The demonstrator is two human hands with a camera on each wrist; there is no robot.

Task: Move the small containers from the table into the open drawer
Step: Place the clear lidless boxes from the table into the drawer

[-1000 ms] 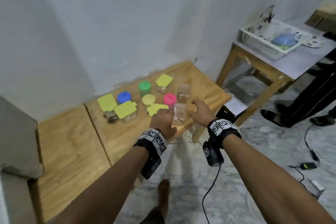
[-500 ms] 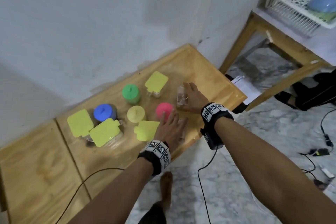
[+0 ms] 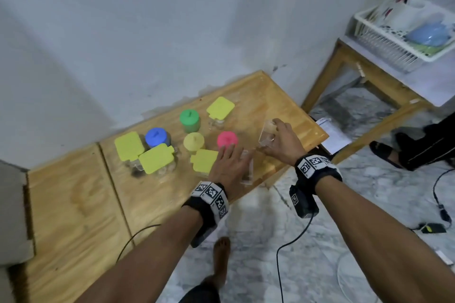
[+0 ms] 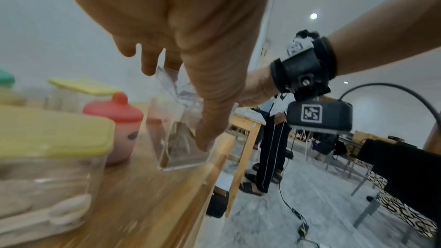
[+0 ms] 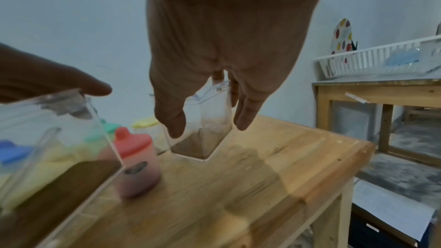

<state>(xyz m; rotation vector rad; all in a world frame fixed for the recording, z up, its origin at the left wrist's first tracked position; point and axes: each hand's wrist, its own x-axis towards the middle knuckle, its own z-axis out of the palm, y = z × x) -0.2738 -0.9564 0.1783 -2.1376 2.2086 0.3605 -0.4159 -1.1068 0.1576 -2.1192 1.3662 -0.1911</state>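
Note:
Two clear lidded boxes stand out at the right end of the wooden table [image 3: 81, 204]. My right hand [image 3: 278, 139] grips the farther clear box [image 3: 266, 131] from above and holds it tilted, just off the wood [image 5: 203, 139]. My left hand [image 3: 227, 162] lies over the nearer clear box [image 3: 248, 171] by the front edge, thumb [image 4: 207, 120] down one side and fingers over the top. Jars with pink [image 3: 227, 139], yellow [image 3: 193, 141], green [image 3: 189, 118] and blue [image 3: 156, 136] lids stand behind, among several yellow-green flat-lidded tubs [image 3: 156, 158]. No drawer is in view.
A second table at the right carries a white dish rack [image 3: 403, 39]. Another person's legs [image 3: 423, 152] stand beside it. Cables and an adapter [image 3: 433, 227] lie on the marble floor, and my bare foot [image 3: 221, 252] is below the table's front edge.
My right hand has gone from the front clear box to the farther one and has taken hold of it. My left hand has settled over the front box.

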